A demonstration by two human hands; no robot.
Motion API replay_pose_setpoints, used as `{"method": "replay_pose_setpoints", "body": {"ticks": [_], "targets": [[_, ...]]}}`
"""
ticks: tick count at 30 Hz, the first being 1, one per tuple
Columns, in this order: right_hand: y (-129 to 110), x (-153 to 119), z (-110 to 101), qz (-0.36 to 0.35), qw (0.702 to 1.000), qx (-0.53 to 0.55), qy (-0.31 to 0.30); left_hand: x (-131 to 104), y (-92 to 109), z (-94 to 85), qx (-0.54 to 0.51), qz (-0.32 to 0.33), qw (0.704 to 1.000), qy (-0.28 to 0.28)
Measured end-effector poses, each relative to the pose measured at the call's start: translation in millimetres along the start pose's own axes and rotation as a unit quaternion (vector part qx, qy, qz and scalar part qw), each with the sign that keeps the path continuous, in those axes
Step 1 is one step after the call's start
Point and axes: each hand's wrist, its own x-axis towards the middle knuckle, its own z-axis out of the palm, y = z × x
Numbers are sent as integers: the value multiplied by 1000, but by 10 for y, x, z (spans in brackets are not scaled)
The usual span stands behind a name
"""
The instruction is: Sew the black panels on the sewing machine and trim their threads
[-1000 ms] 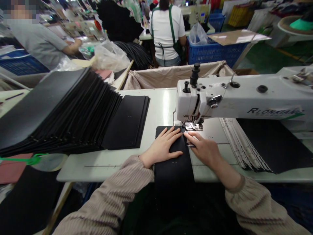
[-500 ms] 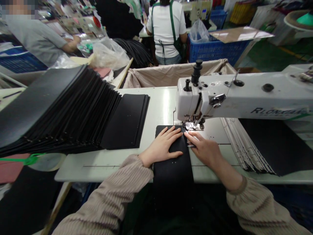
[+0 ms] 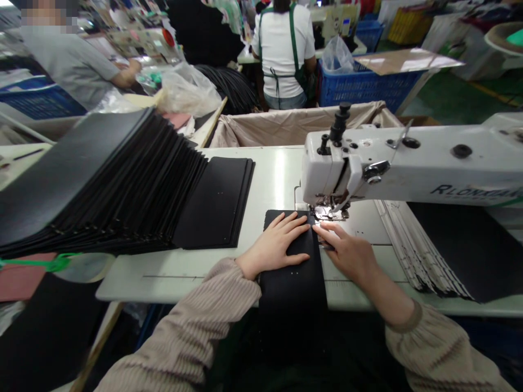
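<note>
My left hand (image 3: 278, 245) lies flat with spread fingers on a black panel (image 3: 294, 294), which hangs over the table's front edge. The panel's far end lies just left of the presser foot of a white sewing machine (image 3: 408, 169). At the panel's right edge, close in front of the presser foot, is my right hand (image 3: 349, 250). Its fingers are bent and point left, the fingertips close together near the edge; whether they pinch anything is too small to tell.
Left on the table (image 3: 163, 283) stand a tall fanned stack of black panels (image 3: 81, 163) and a lower pile (image 3: 216, 201). More panels (image 3: 466, 245) lie right, beneath the machine arm. Behind is a cloth-lined bin (image 3: 278, 128); two people sit beyond.
The whole view has shifted slightly, so most things appear a little further right. Both hands keep nearly the same place on the panel.
</note>
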Motion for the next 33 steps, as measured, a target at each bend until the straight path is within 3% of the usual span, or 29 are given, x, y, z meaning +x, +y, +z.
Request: {"method": "replay_pose_setpoints", "body": {"ticks": [13, 33], "targets": [[37, -12, 84, -4, 999, -14, 29, -23, 35, 0, 24, 13, 1000, 8], [6, 7, -25, 11, 1000, 3, -21, 11, -20, 49, -7, 16, 1000, 22]]}}
